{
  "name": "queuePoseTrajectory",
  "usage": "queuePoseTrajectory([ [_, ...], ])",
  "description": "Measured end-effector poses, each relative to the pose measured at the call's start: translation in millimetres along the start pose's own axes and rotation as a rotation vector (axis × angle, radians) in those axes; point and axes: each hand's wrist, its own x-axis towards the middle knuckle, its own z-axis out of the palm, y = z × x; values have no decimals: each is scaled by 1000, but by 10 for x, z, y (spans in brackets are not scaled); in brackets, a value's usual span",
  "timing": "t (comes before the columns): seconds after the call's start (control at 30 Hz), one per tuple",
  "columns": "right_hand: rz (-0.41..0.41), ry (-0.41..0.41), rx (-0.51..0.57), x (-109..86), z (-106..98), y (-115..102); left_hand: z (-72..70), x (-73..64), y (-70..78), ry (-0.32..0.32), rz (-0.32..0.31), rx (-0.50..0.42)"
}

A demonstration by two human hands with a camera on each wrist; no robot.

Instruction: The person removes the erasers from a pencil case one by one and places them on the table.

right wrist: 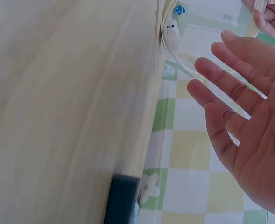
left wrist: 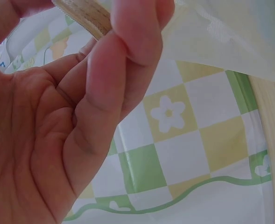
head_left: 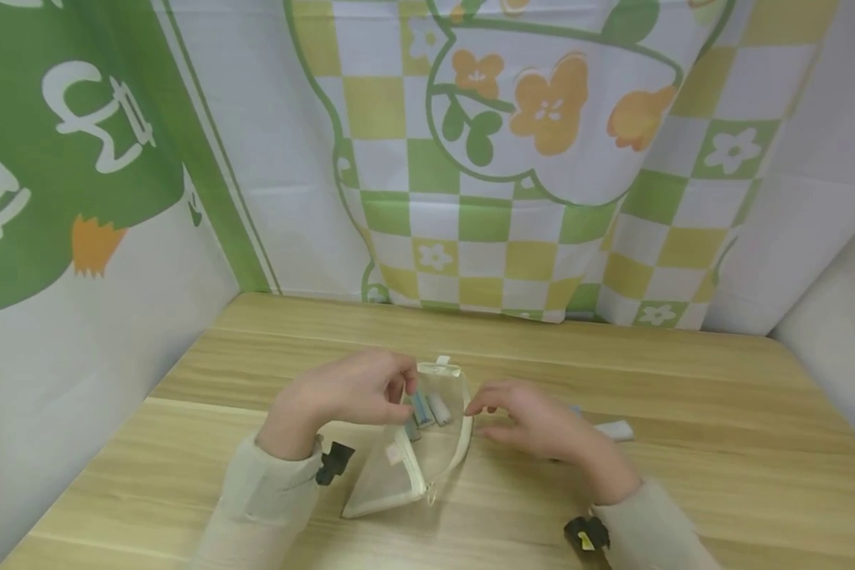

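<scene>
A pale mesh zip pouch (head_left: 388,483) lies on the table with its mouth spread apart. Inside it are several small blocks, among them a blue one (head_left: 422,410) and a white one (head_left: 438,409). My left hand (head_left: 359,388) pinches the pouch's left rim; in the left wrist view the zipper edge (left wrist: 87,17) runs between its thumb and fingers. At the right rim is my right hand (head_left: 530,419), fingers spread and slightly bent. Its palm (right wrist: 263,158) holds nothing in the right wrist view.
A white block (head_left: 616,431) lies on the wooden table (head_left: 720,443) beyond my right wrist, near a bit of blue (head_left: 575,409). A dark block (right wrist: 121,200) shows in the right wrist view. Patterned cloth (head_left: 484,214) hangs along the table's back edge.
</scene>
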Motion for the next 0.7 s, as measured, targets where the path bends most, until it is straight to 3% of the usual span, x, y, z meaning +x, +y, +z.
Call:
queuePoseTrajectory([
  [0.7,15,-98,82,271,67,-114,16,20,6,-1,13,-6],
])
